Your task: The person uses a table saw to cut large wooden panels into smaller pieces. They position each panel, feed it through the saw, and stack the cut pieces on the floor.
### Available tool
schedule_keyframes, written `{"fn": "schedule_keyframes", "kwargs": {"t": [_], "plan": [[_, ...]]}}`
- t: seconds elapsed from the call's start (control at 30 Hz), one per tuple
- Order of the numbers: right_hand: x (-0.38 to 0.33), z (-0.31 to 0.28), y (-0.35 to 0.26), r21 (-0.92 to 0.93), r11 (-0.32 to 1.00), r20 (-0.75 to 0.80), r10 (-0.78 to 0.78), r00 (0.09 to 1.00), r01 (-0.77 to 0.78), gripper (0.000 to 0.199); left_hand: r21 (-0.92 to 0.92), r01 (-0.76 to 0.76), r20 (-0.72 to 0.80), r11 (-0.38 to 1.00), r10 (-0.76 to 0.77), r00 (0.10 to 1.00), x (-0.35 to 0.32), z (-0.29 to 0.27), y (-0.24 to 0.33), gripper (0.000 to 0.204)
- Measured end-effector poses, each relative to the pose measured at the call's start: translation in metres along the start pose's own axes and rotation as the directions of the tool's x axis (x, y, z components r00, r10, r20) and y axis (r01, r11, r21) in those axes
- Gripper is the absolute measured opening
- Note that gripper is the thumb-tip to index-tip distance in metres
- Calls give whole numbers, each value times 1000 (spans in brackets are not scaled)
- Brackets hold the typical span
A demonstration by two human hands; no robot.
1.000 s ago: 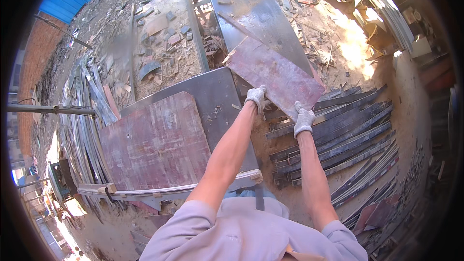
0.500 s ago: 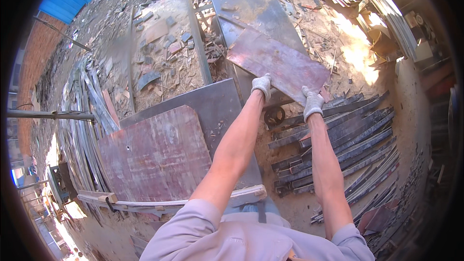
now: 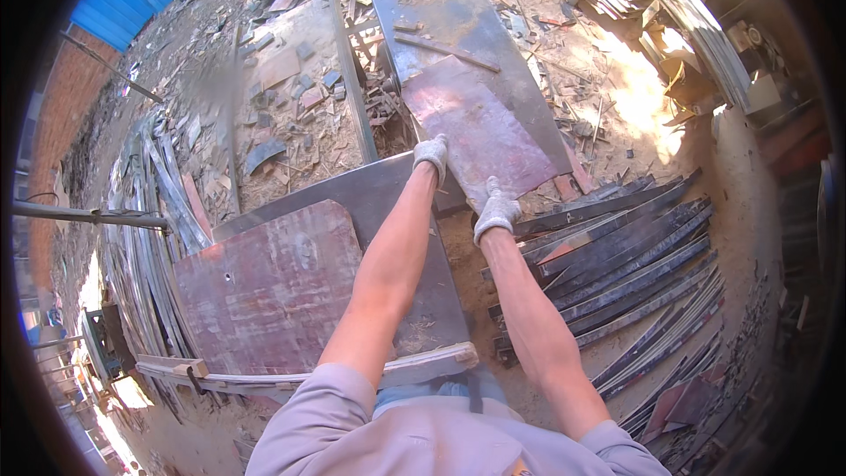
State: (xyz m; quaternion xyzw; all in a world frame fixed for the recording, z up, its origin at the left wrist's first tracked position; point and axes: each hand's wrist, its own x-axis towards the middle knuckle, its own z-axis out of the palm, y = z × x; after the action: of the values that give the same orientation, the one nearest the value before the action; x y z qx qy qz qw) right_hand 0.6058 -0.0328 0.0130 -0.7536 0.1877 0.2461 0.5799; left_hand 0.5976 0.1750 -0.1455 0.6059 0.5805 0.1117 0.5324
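Note:
Both my hands wear pale knitted gloves and hold a reddish-brown plywood board (image 3: 483, 128) by its near edge. My left hand (image 3: 431, 156) grips the board's left side, and my right hand (image 3: 496, 209) closes on its near corner, thumb on top. The board's far part lies over a dark metal table (image 3: 476, 13). A narrow wood strip (image 3: 447, 51) rests on that table just beyond the board. At my left, a larger worn reddish board (image 3: 269, 286) with a rounded corner lies on a dark sheet (image 3: 432, 300).
Dark strips (image 3: 630, 256) are stacked on the ground at my right. Long thin strips (image 3: 159, 211) lean in a bundle at the left. A metal pole (image 3: 88, 213) juts in from the left. Broken wood scraps (image 3: 286, 88) cover the ground ahead, near a long beam (image 3: 351, 70).
The held board has swung clockwise and shifted left, its length now pointing more away from me. Both hands moved left with it, the right one further. More of the wood strip shows.

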Motion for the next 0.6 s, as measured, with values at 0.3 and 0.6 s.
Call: {"fn": "schedule_keyframes", "kwargs": {"t": [0.3, 0.6], "plan": [[-26, -194, 148, 398, 855, 516, 92, 852, -333, 51, -288, -199, -182, 937, 151, 972, -263, -96, -69, 41], [-101, -126, 191, -472, 788, 729, 96, 677, 396, 75, -120, 25, -498, 993, -81, 864, -386, -313, -256, 55]]}}
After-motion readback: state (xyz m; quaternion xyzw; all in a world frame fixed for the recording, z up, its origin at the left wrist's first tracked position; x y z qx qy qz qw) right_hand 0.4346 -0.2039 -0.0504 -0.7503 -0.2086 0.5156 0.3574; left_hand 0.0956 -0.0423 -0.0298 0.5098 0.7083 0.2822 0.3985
